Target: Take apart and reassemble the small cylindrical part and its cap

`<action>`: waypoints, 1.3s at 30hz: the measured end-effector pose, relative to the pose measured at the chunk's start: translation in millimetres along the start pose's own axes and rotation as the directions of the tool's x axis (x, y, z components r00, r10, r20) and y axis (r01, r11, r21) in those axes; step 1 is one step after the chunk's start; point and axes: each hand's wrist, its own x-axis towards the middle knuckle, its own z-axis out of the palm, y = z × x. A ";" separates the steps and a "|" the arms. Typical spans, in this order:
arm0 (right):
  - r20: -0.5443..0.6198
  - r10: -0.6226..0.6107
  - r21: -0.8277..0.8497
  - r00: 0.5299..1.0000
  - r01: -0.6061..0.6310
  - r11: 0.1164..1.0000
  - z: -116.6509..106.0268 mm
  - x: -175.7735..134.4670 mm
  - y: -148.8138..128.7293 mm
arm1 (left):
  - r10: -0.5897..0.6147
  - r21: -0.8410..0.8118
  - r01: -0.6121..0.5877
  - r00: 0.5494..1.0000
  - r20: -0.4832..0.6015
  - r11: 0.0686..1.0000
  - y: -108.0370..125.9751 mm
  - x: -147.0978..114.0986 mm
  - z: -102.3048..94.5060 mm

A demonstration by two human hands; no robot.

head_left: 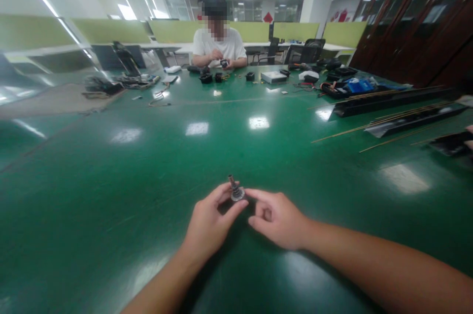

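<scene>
Between the thumb and fingers of my left hand [210, 218] is a small metal part [236, 191], a shaft with a coiled or ridged middle and a round flange at its base. Its narrow end points up and leans slightly left. My right hand [279, 218] is just to the right, with the index finger stretched out and its tip at the flange's edge. The other right fingers are curled, and the thumb stands apart from the index finger. Whether the index fingertip presses on the flange is hard to tell.
The glossy green table [155, 156] spreads around my hands. Across it sits a person in a white shirt [236, 45], handling a small dark object. Black parts [206, 77] and a white box [273, 77] lie at the far side. Thin rods [351, 129] and black channels [369, 104] lie right.
</scene>
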 end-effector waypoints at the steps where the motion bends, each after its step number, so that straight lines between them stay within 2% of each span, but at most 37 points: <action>1: -0.002 -0.001 -0.001 1.000 0.001 1.000 0.2 0.1 0.1 | 0.003 -0.003 -0.003 1.000 -0.001 1.000 0.1 0.1 0.2; 11: 0.006 -0.018 -0.016 1.000 0.018 1.000 -0.5 0.5 0.4 | 0.080 0.093 -0.076 0.996 -0.039 0.993 -2.3 -0.1 -1.7; 16: -0.035 -0.023 0.025 0.999 0.024 0.999 0.2 -1.2 -0.7 | 0.284 0.269 -0.250 0.954 -0.092 0.930 -1.3 -1.7 -4.8; 19: -0.039 -0.007 0.067 0.999 0.009 0.998 0.7 -1.6 -1.3 | 0.409 0.302 -0.371 0.910 -0.072 0.878 0.9 -1.4 -6.1; 21: -0.034 0.001 0.092 0.999 0.002 0.996 1.1 -1.6 -1.6 | 0.449 0.298 -0.417 0.892 -0.046 0.859 2.9 -1.3 -6.3; 25: -0.045 0.005 0.144 0.999 0.002 0.990 2.1 -1.4 -1.9 | 0.452 0.299 -0.428 0.892 -0.011 0.853 7.7 -3.6 -5.3; 32: -0.070 0.021 0.184 0.997 -0.008 0.983 1.1 -2.0 -4.0 | 0.481 0.279 -0.455 0.876 -0.032 0.846 12.4 -6.9 -2.8; 39: -0.078 0.022 0.167 0.997 -0.009 0.986 0.4 -1.4 -4.8 | 0.469 0.280 -0.436 0.881 -0.062 0.855 10.1 -5.3 -3.0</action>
